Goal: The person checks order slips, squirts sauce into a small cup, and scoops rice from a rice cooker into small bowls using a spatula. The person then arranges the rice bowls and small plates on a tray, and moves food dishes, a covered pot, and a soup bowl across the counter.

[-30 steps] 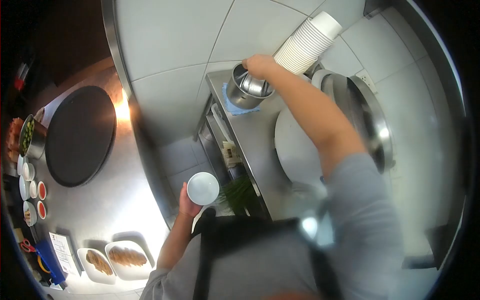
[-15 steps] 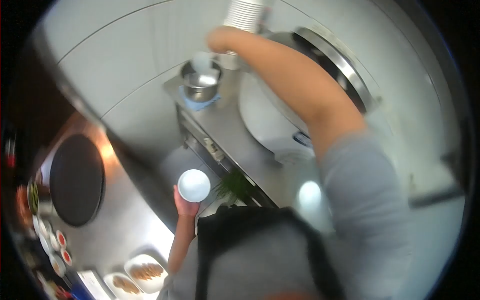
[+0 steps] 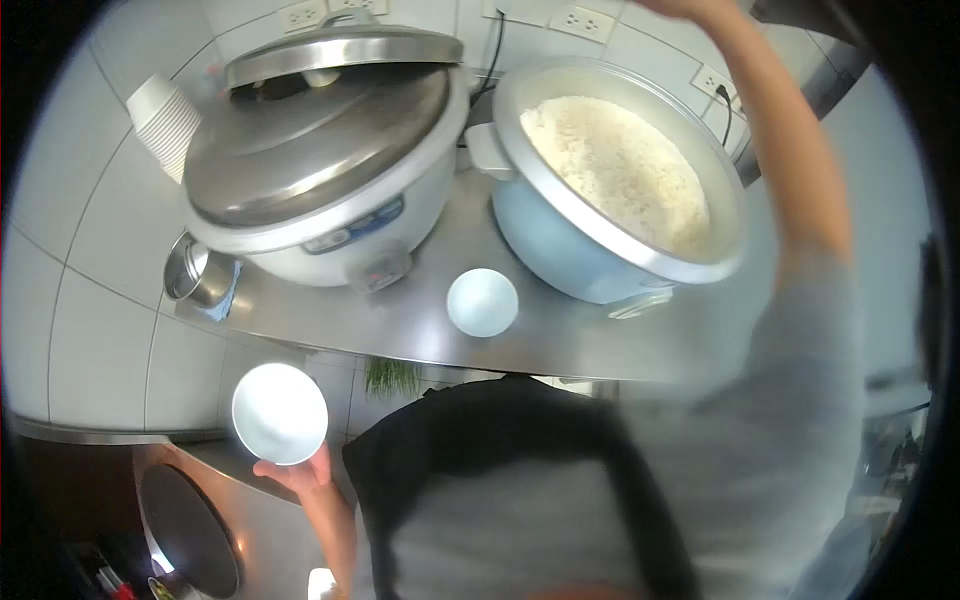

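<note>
A white bowl (image 3: 280, 413) rests in my left hand (image 3: 302, 474), which has its fingers curled around the underside. My right hand (image 3: 684, 6) reaches up past the top edge; only a sliver of it shows and its fingers are hidden. Below that arm stands a pale blue rice cooker (image 3: 560, 235), uncovered, with white rice (image 3: 620, 170) inside. A second small bowl (image 3: 482, 303) sits on the steel counter (image 3: 420, 335) in front of the cookers.
Left of the rice, another large cooker (image 3: 410, 205) is covered, with a second metal lid (image 3: 345, 50) on top. A stack of bowls (image 3: 163, 128) and a steel pot (image 3: 205, 275) on a blue cloth stand behind it. A round dark pan (image 3: 190, 530) lies lower left.
My view has turned right toward the cookers. My right hand has moved away from beside the bowl stack to the upper right. My left hand still holds its bowl.
</note>
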A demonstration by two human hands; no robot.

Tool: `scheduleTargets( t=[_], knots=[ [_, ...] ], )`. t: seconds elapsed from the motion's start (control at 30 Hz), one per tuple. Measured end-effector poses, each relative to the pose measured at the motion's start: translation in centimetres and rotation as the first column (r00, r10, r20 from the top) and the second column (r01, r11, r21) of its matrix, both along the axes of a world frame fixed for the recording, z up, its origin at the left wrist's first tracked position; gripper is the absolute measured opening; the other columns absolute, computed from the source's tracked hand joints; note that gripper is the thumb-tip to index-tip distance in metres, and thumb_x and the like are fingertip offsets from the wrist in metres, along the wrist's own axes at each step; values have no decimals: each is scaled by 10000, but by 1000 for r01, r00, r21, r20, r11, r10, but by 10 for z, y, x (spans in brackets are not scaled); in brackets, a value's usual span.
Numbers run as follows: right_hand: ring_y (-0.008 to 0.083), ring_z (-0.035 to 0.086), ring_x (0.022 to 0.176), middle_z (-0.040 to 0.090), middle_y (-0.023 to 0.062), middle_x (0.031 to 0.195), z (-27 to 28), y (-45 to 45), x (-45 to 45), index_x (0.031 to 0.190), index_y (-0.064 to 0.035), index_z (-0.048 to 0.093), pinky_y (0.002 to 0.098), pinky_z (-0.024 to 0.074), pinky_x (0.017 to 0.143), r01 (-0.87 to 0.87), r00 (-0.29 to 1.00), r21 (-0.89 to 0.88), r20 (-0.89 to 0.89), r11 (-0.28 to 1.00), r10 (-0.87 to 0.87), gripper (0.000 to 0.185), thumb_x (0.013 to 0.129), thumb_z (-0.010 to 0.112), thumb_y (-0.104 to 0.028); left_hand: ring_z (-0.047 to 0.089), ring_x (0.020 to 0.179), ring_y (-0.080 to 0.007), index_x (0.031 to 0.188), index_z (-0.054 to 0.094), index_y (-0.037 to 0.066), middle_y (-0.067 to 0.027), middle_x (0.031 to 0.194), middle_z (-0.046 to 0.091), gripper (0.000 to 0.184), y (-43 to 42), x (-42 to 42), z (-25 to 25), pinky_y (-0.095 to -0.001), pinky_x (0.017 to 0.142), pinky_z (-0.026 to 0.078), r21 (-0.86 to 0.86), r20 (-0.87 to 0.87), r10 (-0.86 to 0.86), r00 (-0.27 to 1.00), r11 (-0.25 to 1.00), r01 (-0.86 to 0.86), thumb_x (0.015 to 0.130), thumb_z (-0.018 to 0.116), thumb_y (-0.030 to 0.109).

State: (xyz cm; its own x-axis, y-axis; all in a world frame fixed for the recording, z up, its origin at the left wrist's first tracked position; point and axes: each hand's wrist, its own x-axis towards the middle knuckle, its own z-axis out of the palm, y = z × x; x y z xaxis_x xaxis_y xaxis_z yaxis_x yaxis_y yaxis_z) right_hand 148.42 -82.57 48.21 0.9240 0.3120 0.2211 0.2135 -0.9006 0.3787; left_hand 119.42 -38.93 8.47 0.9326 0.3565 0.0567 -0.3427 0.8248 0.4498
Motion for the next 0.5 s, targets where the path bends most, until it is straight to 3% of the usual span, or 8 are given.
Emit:
scheduleTargets(
  t=[0.07,0.1,0.13,0.17,0.23,0.33,0.43,0.5],
  knots=[
    [298,608,757,646,140,795,-59,-85,61,785,-102,644,456,434,697,-102,993,-247,24,964,112,186,781,557,-267,293,1292,-298,1390,264,156,-62,1421,305,1007,-9,27,18,-506,1050,272,87,27,-36,999,996,34,609,700,621],
    [285,613,862,650,108,890,-73,-92,47,940,-96,640,405,474,720,91,991,-147,-81,985,-104,215,797,490,-157,296,1292,-289,1389,264,150,-60,1421,305,998,-30,39,33,-486,1054,277,159,19,-19,1000,987,16,621,690,624],
    [252,607,850,647,52,859,-96,-122,60,901,-162,646,400,454,757,145,987,-59,-57,988,-149,170,821,501,-202,299,1292,-281,1389,264,144,-57,1421,306,989,-51,51,50,-466,1057,282,230,11,-2,1000,973,-1,633,681,627],
    [235,597,882,647,46,861,-117,-138,72,900,-168,650,401,437,783,180,983,-124,-18,976,-183,163,820,512,-205,305,1292,-240,1385,270,99,-39,1411,318,1016,-79,64,66,-428,1080,249,284,-49,2,999,959,12,624,692,623],
    [200,578,946,648,36,865,-150,-163,90,897,-180,657,404,404,833,251,968,-245,71,936,-241,149,819,533,-212,339,1270,-244,1381,277,132,-46,1401,333,869,-130,90,80,-417,1068,270,399,26,-85,996,914,67,733,604,610],
    [203,570,954,653,32,851,-191,-159,107,886,-155,680,401,333,928,178,967,-219,220,959,-129,197,812,499,-134,327,1282,-221,1372,289,104,-44,1390,353,844,-202,109,106,-406,1079,252,462,113,-84,990,886,22,748,615,570],
    [181,546,975,648,25,824,-199,-121,100,815,-145,678,383,301,950,-26,992,-375,105,927,70,167,805,512,-133,315,1290,-224,1369,284,76,-54,1397,339,846,-231,109,106,-412,1084,240,508,159,-76,984,861,-15,753,625,547],
    [169,532,913,632,18,791,-188,-134,82,815,-143,673,363,303,903,-102,985,-395,90,913,149,140,819,548,-206,316,1288,-234,1372,272,76,-62,1400,326,844,-254,98,110,-419,1083,238,536,180,-61,982,843,-46,758,630,530]
  ],
)
